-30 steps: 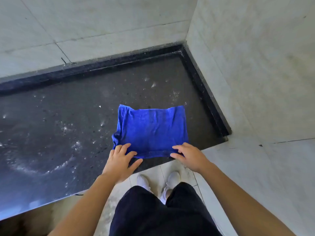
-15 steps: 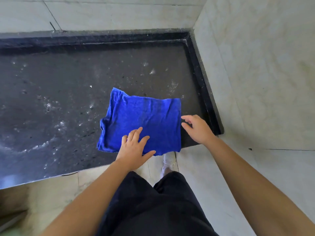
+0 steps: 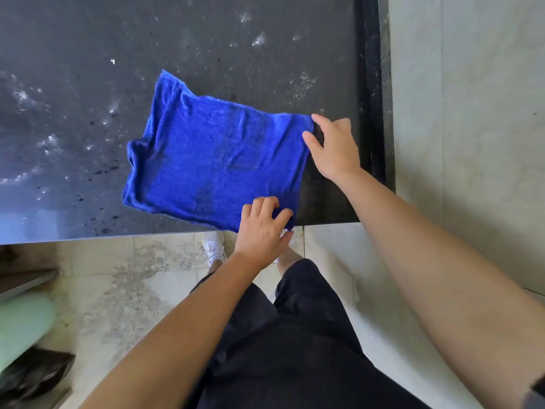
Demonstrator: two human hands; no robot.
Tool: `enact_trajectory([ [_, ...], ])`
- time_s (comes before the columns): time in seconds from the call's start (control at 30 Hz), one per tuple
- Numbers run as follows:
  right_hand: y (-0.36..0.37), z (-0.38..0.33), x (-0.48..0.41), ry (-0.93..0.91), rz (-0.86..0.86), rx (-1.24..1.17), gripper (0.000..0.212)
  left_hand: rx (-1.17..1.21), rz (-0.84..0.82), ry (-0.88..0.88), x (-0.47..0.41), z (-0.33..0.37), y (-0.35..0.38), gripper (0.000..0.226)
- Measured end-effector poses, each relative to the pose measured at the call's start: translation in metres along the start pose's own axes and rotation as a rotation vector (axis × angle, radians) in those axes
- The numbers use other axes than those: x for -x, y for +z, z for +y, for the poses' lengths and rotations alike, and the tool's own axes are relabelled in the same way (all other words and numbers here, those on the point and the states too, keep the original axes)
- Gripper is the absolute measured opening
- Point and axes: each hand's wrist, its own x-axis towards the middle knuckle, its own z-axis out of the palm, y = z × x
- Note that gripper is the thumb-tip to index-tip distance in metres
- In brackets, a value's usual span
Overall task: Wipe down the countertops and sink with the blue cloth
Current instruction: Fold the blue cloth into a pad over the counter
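A blue cloth (image 3: 215,160) lies spread flat on the dark, wet countertop (image 3: 73,113), close to its front edge and right end. My left hand (image 3: 262,228) rests at the cloth's near right corner, fingertips curled onto the fabric and pinching it. My right hand (image 3: 333,149) is at the cloth's far right corner, thumb and forefinger nipping the edge there. No sink is in view.
A raised black lip (image 3: 368,98) borders the countertop on the right against a pale tiled wall (image 3: 466,113). Water droplets and dark specks dot the counter. Below the front edge are floor tiles (image 3: 132,276), my shoes and dark shorts, a pale green object (image 3: 20,326).
My right hand moved from the cloth's near edge up to its far right corner. My left hand slid right to the near right corner. The view tilted downward.
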Motion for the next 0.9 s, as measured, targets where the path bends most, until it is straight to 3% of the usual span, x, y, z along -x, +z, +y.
enact_trajectory([
  [0.2, 0.001, 0.0, -0.009, 0.067, 0.023, -0.124, 0.023, 0.148, 0.057, -0.009, 0.003, -0.009, -0.006, 0.011],
  [0.4, -0.005, -0.004, -0.004, 0.18, 0.035, -0.317, 0.025, 0.095, -0.061, -0.084, -0.001, -0.002, -0.018, 0.033],
  [0.57, 0.0, -0.001, 0.004, 0.237, 0.079, -0.372, 0.022, 0.085, -0.035, -0.19, 0.0, 0.015, -0.014, 0.013],
  [0.7, -0.001, 0.004, 0.012, 0.251, 0.128, -0.422, 0.023, 0.245, 0.053, -0.213, 0.007, 0.011, -0.009, 0.005],
  [0.77, -0.001, 0.004, 0.017, 0.249, 0.159, -0.432, 0.024, 0.399, 0.013, -0.265, 0.005, 0.007, -0.018, 0.002],
  [0.9, -0.017, -0.017, 0.029, 0.265, 0.183, -0.551, 0.027, 0.895, -0.08, -0.629, -0.003, 0.0, -0.072, 0.007],
])
